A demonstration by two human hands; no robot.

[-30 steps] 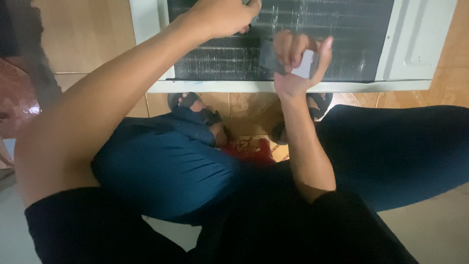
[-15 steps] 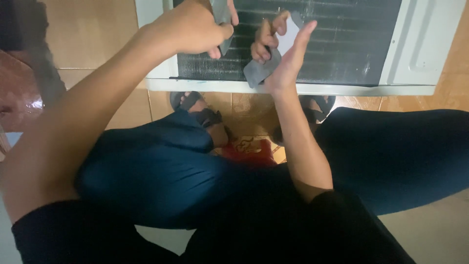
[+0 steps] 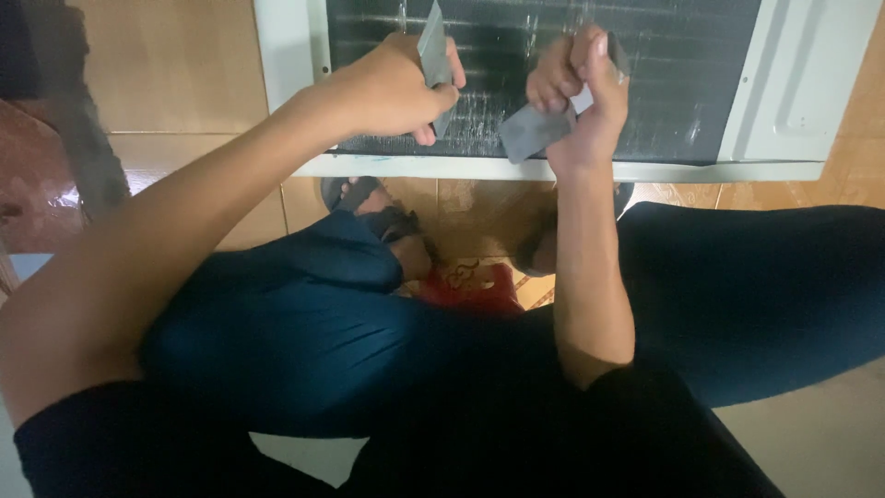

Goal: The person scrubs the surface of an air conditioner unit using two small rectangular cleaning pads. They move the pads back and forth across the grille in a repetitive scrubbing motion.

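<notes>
Two flat grey scrapers meet the dark finned coil (image 3: 701, 83) near its lower edge: left hand (image 3: 392, 88) clenches one blade (image 3: 431, 55), right hand (image 3: 581, 97) another (image 3: 535, 129). A slip could bend fins or nick knuckles.

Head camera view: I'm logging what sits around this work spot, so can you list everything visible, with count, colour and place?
Finned coil panel: one, dark with a white frame, top of view, lying on the floor.
Flat blade: one, grey, in the left hand, over the fins.
Flat tool: one, grey with a pale part at the grip, in the right hand, over the fins.
Red object: one, on the floor between the legs; kind unclear.
Sandals: two, dark, on the feet below the panel.
Floor tiles: tan.
Left hand: gripping the blade.
Right hand: gripping the tool.
Legs: two, in dark blue trousers.
</notes>
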